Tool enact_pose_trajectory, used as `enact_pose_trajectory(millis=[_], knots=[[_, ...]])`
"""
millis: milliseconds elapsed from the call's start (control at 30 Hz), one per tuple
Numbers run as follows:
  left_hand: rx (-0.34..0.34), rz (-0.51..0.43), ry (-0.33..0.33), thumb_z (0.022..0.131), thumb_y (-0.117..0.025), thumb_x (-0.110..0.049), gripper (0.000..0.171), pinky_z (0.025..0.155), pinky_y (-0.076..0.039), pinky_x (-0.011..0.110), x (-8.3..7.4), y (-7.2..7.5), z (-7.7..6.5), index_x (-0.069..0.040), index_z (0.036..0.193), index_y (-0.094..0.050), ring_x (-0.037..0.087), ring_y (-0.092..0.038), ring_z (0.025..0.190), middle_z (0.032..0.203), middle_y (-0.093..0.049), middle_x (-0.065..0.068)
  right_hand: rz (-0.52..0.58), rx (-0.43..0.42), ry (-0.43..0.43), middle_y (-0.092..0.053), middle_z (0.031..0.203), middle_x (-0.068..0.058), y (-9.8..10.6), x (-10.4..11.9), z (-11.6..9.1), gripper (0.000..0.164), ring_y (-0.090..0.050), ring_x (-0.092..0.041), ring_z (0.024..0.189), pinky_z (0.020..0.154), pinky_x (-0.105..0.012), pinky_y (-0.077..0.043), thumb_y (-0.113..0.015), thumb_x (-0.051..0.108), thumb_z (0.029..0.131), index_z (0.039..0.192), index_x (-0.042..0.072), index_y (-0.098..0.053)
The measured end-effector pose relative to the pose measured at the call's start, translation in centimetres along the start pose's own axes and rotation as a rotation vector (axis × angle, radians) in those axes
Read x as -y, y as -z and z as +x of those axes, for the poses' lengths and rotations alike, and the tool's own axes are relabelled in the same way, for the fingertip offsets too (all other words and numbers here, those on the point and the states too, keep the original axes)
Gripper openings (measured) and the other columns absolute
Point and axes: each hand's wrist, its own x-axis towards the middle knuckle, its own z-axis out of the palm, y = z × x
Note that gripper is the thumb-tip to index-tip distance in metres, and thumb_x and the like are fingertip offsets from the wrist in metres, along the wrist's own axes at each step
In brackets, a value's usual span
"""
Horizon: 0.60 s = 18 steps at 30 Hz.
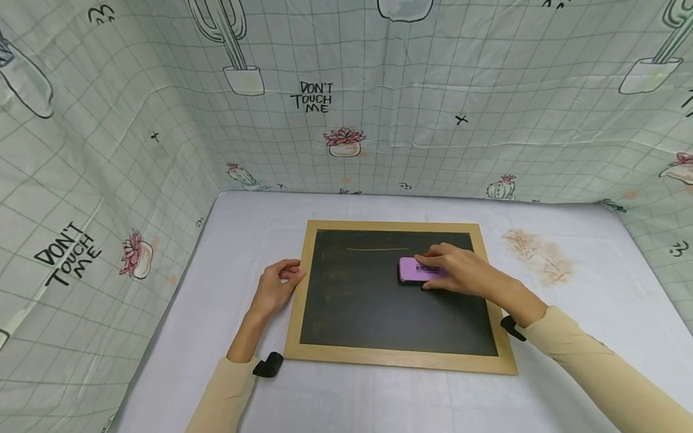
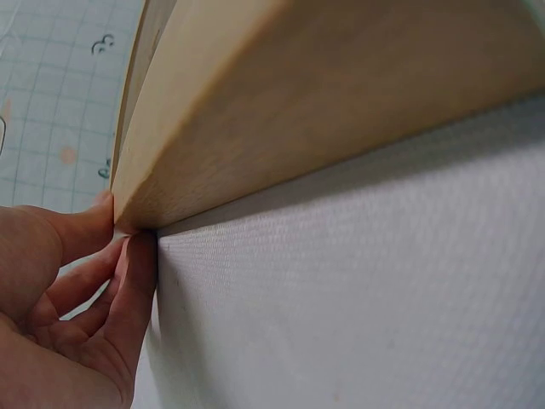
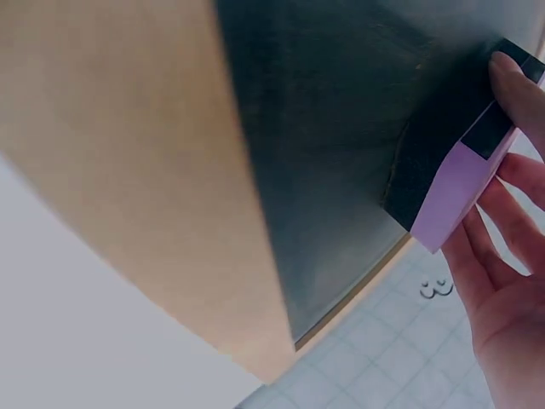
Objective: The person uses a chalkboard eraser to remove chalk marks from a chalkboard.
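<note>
A chalkboard (image 1: 352, 313) with a light wooden frame lies on the table. My right hand (image 1: 460, 267) grips a purple and black board eraser (image 1: 414, 270) over the upper right part of the black surface. In the right wrist view, the eraser (image 3: 451, 192) is between the thumb on one side and the fingers on the other, its dark face toward the board. My left hand (image 1: 276, 285) holds the frame's left edge. The left wrist view shows the thumb at the top of the wooden frame (image 2: 204, 145) and fingertips low against its side. A thin yellowish chalk line runs near the board's top, with faint smudges at left.
A white cloth (image 1: 379, 403) covers the table. Brownish chalk dust (image 1: 541, 255) is smeared on it to the right of the board. A grid-patterned curtain (image 1: 411, 108) with printed cacti stands behind and at both sides.
</note>
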Motion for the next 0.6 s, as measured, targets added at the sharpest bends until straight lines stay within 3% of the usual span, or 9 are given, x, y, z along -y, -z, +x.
enact_pose_trajectory(millis=[600], knots=[[-0.008, -0.003, -0.020, 0.096, -0.071, -0.004, 0.029, 0.074, -0.048, 0.023, -0.1, 0.1, -0.2, 0.012, 0.121, -0.067, 0.032, -0.066, 0.091, 0.104, -0.069, 0.022, 0.066, 0.008, -0.053, -0.068, 0.111, -0.013, 1.3, -1.5, -0.2, 0.054, -0.062, -0.022, 0.096, 0.079, -0.041, -0.054, -0.088, 0.026, 0.083, 0.126, -0.003, -0.071]])
